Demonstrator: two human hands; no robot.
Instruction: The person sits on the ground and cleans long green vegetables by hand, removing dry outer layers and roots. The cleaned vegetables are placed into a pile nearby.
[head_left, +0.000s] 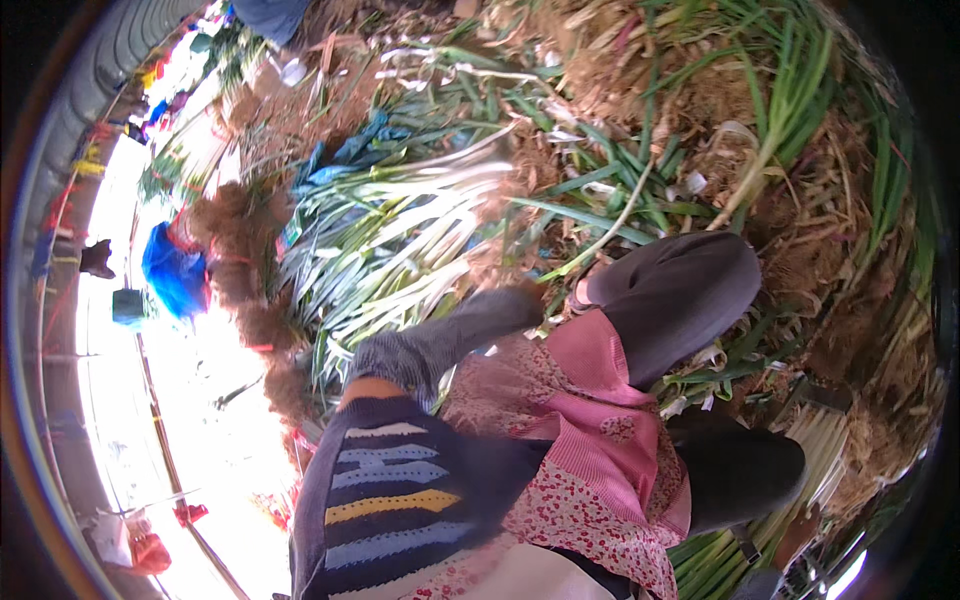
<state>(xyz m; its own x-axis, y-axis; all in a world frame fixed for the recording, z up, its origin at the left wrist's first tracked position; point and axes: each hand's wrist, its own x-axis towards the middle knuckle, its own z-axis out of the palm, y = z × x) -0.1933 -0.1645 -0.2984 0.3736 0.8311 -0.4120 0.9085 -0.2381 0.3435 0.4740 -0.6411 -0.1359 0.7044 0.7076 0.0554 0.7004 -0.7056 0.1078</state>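
Observation:
My left hand, in a grey knit glove below a striped sweater sleeve, reaches to the root end of a broad pile of long green onions or leeks. Its fingers are blurred, so any hold is unclear. Near the lower right rim, what appears to be my right hand, with grey glove fabric beside it, is at a bundle of long onions. Its grip cannot be made out. Between the hands are my dark-trousered knees and a pink floral apron.
Loose stalks and peeled leaves litter the soil ahead. More onions lie at the upper right. Root ends of stacked bundles line the left, beside a blue plastic bag. Part of another person shows at the top.

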